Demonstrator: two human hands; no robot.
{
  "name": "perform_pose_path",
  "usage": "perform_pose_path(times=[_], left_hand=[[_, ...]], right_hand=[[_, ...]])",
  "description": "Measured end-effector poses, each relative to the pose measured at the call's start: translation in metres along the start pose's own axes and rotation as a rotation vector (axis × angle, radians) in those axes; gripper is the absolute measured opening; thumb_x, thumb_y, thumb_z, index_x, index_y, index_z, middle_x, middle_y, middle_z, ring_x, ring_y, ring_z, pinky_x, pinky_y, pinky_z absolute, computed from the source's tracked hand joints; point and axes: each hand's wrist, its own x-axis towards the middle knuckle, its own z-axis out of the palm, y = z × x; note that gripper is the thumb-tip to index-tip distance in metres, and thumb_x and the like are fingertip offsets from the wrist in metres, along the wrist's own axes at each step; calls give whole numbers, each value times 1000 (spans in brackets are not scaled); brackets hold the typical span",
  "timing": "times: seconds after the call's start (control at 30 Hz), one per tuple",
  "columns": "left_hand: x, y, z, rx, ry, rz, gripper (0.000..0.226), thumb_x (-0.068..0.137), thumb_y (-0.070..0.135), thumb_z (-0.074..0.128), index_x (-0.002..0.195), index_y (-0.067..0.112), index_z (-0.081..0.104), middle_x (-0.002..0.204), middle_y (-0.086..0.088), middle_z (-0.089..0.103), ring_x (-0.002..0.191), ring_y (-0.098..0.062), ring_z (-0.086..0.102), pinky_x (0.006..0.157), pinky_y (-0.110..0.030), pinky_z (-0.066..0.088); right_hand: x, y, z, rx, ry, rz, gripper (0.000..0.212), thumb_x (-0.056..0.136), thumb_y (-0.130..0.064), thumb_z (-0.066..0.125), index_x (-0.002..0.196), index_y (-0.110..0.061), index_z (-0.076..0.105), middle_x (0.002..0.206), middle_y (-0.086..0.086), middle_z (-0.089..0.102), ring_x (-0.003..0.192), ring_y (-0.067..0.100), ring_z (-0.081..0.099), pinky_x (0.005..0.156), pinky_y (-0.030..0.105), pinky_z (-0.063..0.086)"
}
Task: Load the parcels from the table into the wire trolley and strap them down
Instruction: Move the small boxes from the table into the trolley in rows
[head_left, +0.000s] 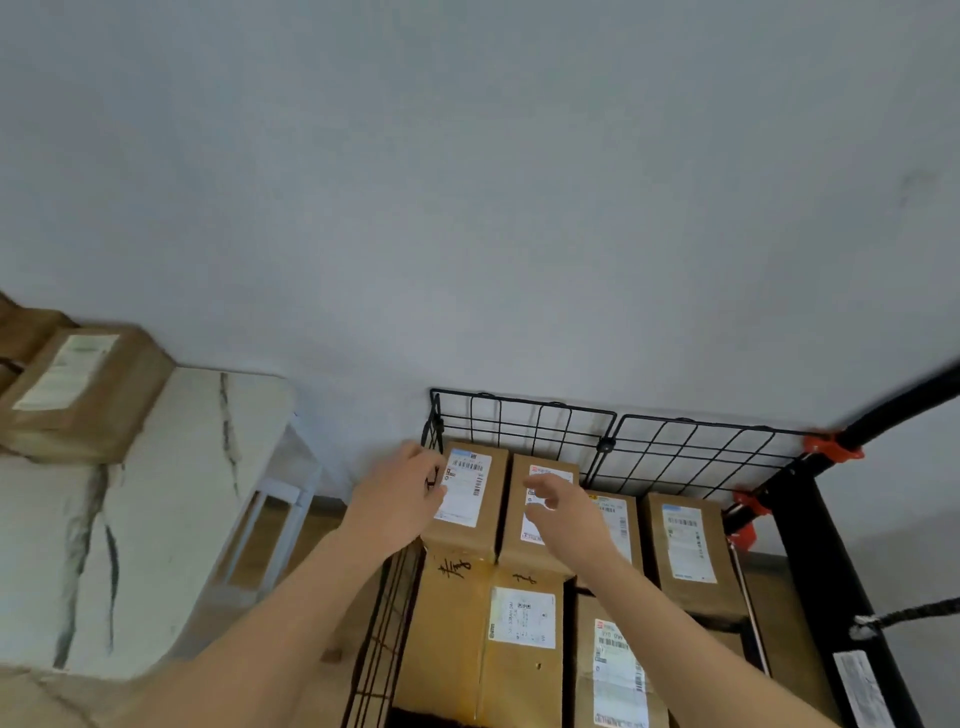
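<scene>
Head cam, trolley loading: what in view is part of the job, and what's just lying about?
Job:
- wire trolley
- far-left parcel, touched by the left hand
- right hand, empty, over the next parcel
- table parcel on the marble table
- black cord, possibly the strap

Lying about:
- white frame beside the table
- grey wall

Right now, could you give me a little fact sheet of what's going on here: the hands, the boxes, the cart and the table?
left hand: rests against the far-left parcel in the trolley; grip unclear
right hand: hovers over the second parcel, fingers loosely curled, holding nothing
wire trolley: holds several labelled cardboard parcels packed side by side
table: at least one waiting parcel sits on it
strapping: nothing lies across the parcels yet; a braided cord shows off to the right
</scene>
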Motion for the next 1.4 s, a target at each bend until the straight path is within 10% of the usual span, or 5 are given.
perform_pose_path(times=[0.87, 1.4], left_hand=[[-264, -251, -174, -420, 455, -134, 32, 91, 24, 58, 123, 24, 56, 122, 6, 52, 110, -10, 53, 88, -22, 42], [-237, -357, -216, -470, 519, -278, 29, 92, 39, 54, 119, 29, 54, 125, 9, 49, 103, -4, 49, 83, -21, 40]], right_hand=[[-182, -245, 254, 131, -123, -403, 25, 90, -10, 55, 109, -22, 65, 106, -2, 64, 99, 14, 60, 70, 14, 42], [-123, -329, 339, 102, -238, -416, 27, 88, -7, 53, 107, -20, 67, 100, -4, 68, 95, 13, 60, 75, 18, 41]])
